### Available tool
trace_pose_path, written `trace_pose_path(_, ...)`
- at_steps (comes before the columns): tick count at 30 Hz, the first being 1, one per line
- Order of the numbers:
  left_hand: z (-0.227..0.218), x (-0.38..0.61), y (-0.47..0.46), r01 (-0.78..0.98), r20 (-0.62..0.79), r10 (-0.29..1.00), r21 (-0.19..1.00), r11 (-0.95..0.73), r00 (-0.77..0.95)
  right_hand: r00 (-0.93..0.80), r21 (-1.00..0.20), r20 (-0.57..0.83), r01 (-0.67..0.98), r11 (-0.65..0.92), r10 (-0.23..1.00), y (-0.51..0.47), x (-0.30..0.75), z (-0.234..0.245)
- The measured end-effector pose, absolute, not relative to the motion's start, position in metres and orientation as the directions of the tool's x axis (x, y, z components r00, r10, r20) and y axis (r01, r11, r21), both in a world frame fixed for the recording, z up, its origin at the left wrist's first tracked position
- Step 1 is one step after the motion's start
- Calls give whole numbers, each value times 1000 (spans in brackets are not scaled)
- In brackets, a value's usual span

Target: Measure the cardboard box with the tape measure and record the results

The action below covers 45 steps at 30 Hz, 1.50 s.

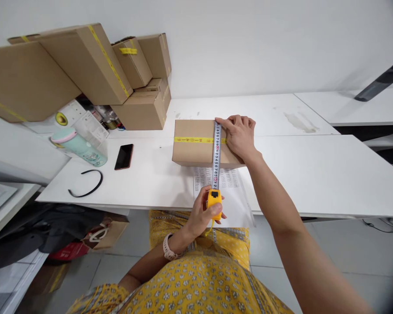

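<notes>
A brown cardboard box [193, 152] with a yellow tape strip lies on the white desk in front of me. The drawn-out blade of a yellow tape measure [215, 203] runs across the box's top from its far edge and past its near edge. My left hand [203, 213] is wrapped around the tape measure's case, close to the desk's front edge. At the far edge of the box, my right hand [239, 135] holds the blade's end down with the index finger. Its other fingers are curled over the box; the thumb is hidden. A printed sheet [232, 196] lies partly under the box.
Several cardboard boxes [140, 111] are stacked at the back left. A mint-green bottle [81, 146], a phone [123, 156] and a black headband [93, 187] lie on the left of the desk [301, 174]. A dark, slanted object [381, 80] stands at the far right.
</notes>
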<state>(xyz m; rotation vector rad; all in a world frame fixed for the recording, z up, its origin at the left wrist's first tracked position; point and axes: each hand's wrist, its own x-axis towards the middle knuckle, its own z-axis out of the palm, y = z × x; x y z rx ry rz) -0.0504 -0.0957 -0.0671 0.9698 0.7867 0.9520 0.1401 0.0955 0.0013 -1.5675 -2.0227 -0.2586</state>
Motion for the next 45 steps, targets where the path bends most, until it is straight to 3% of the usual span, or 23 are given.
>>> trace_pose_path(12,-65,-51,-95,-288,-130,908,922,258,398,-149,-167,531,947,276,834,92,139,3)
trace_pose_path(18,-62,-52,-92,-314,-75,900,922,226,429,-146,-133,533,958,252,834,88,139,3)
trace_pose_path(22,-62,-59,-92,-326,-16,895,928,180,447,-120,-181,572,946,268,812,90,141,0)
trace_pose_path(31,-84,-110,-115,-133,-48,832,980,144,552,-95,-243,610,923,300,787,102,144,-7)
trace_pose_path(34,-83,-124,-121,-172,57,904,985,18,424,-89,-241,611,926,291,787,92,140,-5)
trace_pose_path(36,-79,-129,-119,-220,229,941,960,-175,249,-78,-242,620,928,285,781,77,136,-4)
trace_pose_path(39,-71,-132,-106,-181,436,900,885,-430,-6,-59,-245,649,928,282,758,45,131,-9)
trace_pose_path(42,-69,-133,-92,-115,497,858,852,-510,-126,-27,-245,685,933,264,728,8,127,-26)
trace_pose_path(45,-77,-133,-86,-101,445,880,880,-464,-164,-12,-223,721,943,249,692,-28,125,-54)
